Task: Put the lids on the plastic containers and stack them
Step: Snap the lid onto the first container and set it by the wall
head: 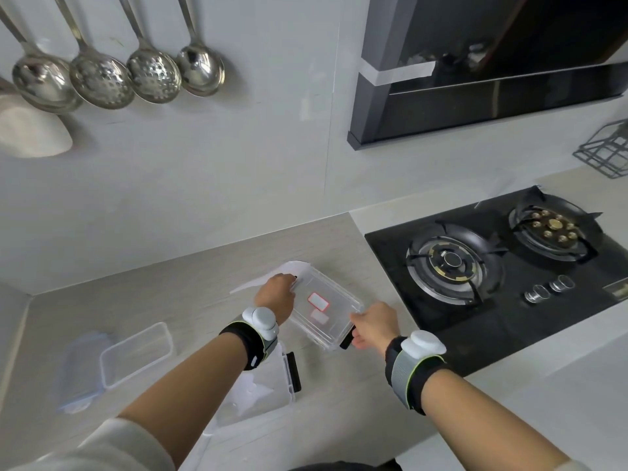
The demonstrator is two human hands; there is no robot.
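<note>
A clear plastic container [334,309] with a red-edged label sits on the counter, its lid on top. My left hand [276,295] presses on its far-left end. My right hand [372,328] grips the black latch [347,338] at its near-right end. A second clear container with a black latch [261,385] lies nearer to me, partly under my left forearm. At the left, a small clear container [136,353] rests on a blue-rimmed lid [80,375].
A black gas hob [503,266] with two burners lies right of the container. Ladles and skimmers [102,76] hang on the wall at upper left. A range hood [492,73] hangs above the hob. A wire basket [605,151] stands at far right.
</note>
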